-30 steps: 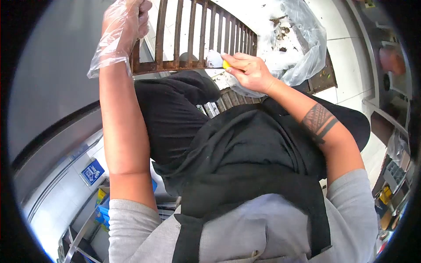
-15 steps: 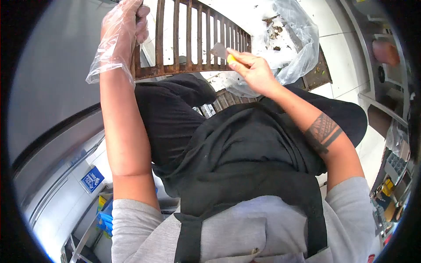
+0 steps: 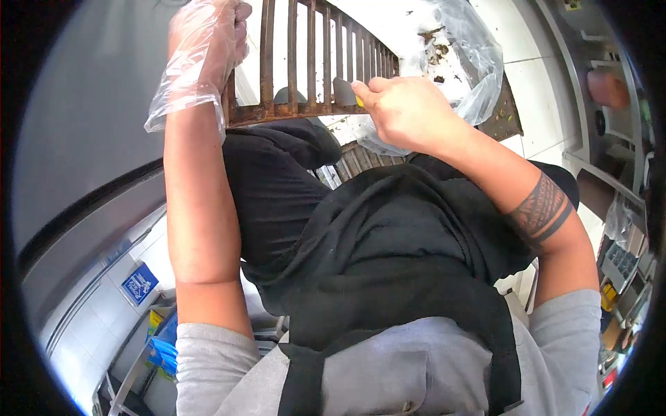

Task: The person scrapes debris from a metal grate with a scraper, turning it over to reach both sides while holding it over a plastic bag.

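Note:
My left hand (image 3: 208, 43), in a clear plastic glove, is closed around the near left end of a rusty, slatted metal grate (image 3: 281, 111). The grate is tilted up, with its bars running away from me. My bare right hand (image 3: 409, 111) is closed on a scraper (image 3: 343, 91); its flat grey blade lies against the lower rail and bars, and only a bit of its yellow handle shows. Beyond the right hand a clear plastic bag (image 3: 479, 62) lies spread on the floor, with dark scraps (image 3: 437, 52) on it.
Another slatted grate (image 3: 368, 158) lies on the floor below, between my legs. A large grey metal panel (image 3: 90, 90) stands close on the left. White tiles (image 3: 534, 83) cover the floor at right, beside metal equipment (image 3: 590, 90).
My right hand has turned over, its back now facing me, and hides most of the yellow handle. The left hand and the grate have shifted slightly to the right.

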Demonstrator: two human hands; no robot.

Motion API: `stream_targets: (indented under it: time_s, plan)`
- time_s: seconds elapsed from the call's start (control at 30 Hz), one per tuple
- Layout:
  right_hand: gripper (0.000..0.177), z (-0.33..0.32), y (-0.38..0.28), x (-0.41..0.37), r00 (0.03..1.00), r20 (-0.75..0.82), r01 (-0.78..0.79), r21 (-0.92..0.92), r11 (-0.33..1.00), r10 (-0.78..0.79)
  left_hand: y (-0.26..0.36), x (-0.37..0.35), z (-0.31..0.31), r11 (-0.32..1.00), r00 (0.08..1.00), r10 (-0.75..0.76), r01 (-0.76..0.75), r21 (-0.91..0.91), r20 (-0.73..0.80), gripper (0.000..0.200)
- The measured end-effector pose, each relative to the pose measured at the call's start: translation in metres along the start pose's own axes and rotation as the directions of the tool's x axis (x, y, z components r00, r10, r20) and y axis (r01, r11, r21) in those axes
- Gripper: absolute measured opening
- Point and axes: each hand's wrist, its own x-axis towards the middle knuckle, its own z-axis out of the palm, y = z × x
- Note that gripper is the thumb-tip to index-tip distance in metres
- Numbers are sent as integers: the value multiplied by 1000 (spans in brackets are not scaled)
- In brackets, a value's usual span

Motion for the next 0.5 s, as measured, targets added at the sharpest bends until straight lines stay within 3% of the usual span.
stream_targets:
  time_s: [0.07,0.1,0.13,0.2,0.23,0.3,0.33,0.4,0.5]
  plan:
    - [38,-1,0,-6,999,28,25,1,1000,-25,1,2,1,993,999,39,-41,114,21,15]
    - [39,-1,0,-9,998,51,45,5,999,-45,-5,8,-4,999,997,-1,4,-37,83,14]
    - [39,0,2,-10,997,52,48,4,999,-49,-12,16,-9,999,997,-1,4,-39,79,14]
    - [41,-1,8,-10,997,46,60,37,998,-61,-17,22,-7,925,938,301,-331,189,171,14]
    - [41,-1,11,-7,997,44,55,28,998,-56,-18,26,-7,924,936,307,-337,181,174,14]
    - [43,-1,10,-1,1000,5,-3,3,1000,3,-11,15,-2,997,994,73,-74,10,83,15]
    - [43,4,9,-4,1000,10,-2,4,1000,2,-14,15,-3,998,994,67,-68,10,82,15]
    - [40,15,4,-10,991,-131,30,-12,999,-31,-12,16,-6,999,994,34,-31,-26,106,16]
    - [40,13,8,-19,993,-106,44,3,999,-43,-6,8,1,1000,997,9,-8,-15,71,16]
